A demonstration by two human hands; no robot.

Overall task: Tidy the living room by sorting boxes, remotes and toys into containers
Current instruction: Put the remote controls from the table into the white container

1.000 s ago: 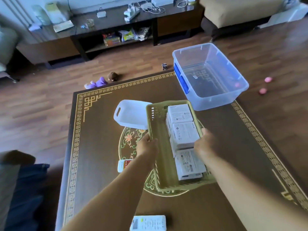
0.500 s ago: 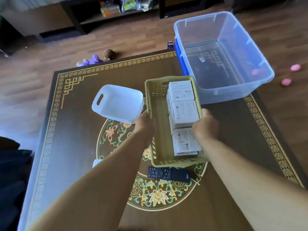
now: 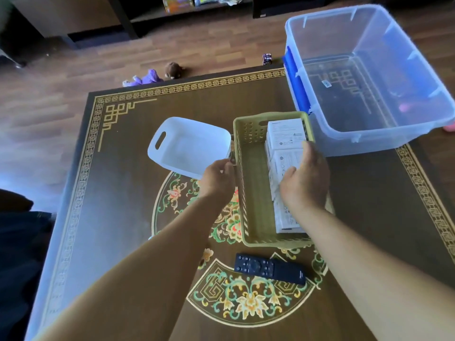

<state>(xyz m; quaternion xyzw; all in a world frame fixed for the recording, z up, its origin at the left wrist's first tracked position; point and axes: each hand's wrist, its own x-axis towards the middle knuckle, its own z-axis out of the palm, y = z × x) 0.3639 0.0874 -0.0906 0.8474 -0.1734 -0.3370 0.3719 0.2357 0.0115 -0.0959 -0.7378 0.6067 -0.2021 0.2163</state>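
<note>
Both hands flank the green basket point(image 3: 253, 193), long axis pointing away: left hand point(image 3: 218, 178) curled empty, right hand point(image 3: 304, 178) relaxed over white boxes point(image 3: 285, 136).

left hand point(image 3: 218, 177): my fingers loosely curled, nothing gripped | right hand point(image 3: 304, 179): palm down, fingers relaxed and spread | both forearms bare, stretched forward
</note>
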